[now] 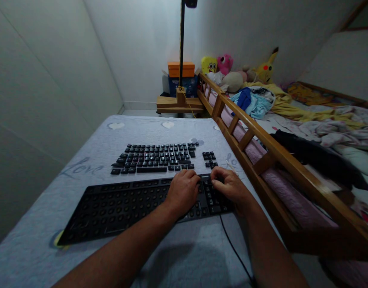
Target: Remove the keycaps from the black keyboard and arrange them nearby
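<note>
A pale wall (46, 76) runs down the left side, and next to it spreads a light blue quilted cover (94, 138) printed with hearts and the word "Love". On the cover lies the black keyboard (120, 206), set slightly askew; its left and middle parts show bare round key seats. Just beyond its upper edge, loose keycaps (156, 157) are laid out in keyboard order, the long space bar (152, 170) in the nearest row. The left hand (184, 188) rests on the keyboard right of its middle, fingers bent and bunched together; whether they grasp anything cannot be told. Behind the cover's far edge, a dark pole (182, 44) rises from a wooden base (180, 105) in front of an orange box (181, 69). A smaller keycap group (209, 154) lies right of the main rows. The right hand (228, 185) is over the number pad (215, 200), where keycaps sit in place, its thumb and curled forefinger close together; what is between them is hidden. A black cable (235, 247) trails toward the viewer. Farther right, a wooden rail (261, 146) borders a bed with plush toys (225, 64) and rumpled blue clothes (255, 104)
</note>
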`<state>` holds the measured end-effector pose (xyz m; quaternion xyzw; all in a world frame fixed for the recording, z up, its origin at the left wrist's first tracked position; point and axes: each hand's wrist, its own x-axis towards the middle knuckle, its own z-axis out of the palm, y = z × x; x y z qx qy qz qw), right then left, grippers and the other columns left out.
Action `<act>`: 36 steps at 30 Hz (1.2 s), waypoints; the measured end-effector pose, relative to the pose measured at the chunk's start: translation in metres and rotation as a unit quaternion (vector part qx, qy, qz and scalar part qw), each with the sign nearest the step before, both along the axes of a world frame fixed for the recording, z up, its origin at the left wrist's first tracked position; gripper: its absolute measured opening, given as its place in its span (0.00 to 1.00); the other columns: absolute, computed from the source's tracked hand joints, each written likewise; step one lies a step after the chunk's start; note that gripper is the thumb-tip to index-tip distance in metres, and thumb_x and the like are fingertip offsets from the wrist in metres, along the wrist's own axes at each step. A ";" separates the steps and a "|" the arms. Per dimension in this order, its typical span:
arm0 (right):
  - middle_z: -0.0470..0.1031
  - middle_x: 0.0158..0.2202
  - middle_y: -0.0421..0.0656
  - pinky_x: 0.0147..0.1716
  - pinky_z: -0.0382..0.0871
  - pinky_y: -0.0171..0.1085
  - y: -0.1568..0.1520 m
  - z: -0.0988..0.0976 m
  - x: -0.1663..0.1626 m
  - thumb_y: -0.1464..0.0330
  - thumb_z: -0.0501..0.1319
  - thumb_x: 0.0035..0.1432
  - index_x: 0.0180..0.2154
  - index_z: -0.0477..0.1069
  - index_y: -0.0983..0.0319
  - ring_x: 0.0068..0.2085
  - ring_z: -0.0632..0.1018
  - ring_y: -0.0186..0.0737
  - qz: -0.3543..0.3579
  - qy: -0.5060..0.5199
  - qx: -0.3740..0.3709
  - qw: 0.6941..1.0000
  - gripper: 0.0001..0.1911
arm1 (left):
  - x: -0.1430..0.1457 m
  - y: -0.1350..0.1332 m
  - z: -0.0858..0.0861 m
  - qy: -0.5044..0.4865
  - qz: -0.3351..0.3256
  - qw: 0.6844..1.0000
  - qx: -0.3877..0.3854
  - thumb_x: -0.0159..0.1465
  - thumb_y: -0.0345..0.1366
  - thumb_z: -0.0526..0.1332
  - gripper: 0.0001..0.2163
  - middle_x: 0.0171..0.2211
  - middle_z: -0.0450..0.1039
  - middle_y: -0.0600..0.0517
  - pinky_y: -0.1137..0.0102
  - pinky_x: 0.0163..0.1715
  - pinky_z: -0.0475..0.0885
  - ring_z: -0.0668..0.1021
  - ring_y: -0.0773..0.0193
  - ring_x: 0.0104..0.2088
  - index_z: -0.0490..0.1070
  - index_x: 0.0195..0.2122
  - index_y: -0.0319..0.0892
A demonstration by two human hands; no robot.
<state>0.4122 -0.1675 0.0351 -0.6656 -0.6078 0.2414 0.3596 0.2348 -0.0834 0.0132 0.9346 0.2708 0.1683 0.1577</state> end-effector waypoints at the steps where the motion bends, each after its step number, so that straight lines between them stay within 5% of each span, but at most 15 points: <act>1: 0.67 0.26 0.35 0.33 0.60 0.33 0.000 0.000 0.000 0.73 0.57 0.53 0.28 0.66 0.60 0.31 0.69 0.34 -0.001 -0.003 0.003 1.000 0.03 | 0.000 0.000 0.000 0.003 0.004 1.000 0.003 0.65 0.30 0.58 0.08 0.41 0.74 0.48 0.61 0.46 0.69 0.72 0.55 0.44 0.75 0.41 0.42; 36: 0.62 0.22 0.35 0.29 0.57 0.34 0.002 0.001 -0.012 0.75 0.54 0.49 0.23 0.62 0.60 0.27 0.66 0.34 -0.015 0.006 0.018 1.000 0.06 | 0.000 -0.002 -0.003 0.022 0.015 0.999 0.020 0.64 0.30 0.58 0.07 0.39 0.73 0.48 0.61 0.45 0.68 0.72 0.55 0.43 0.74 0.41 0.43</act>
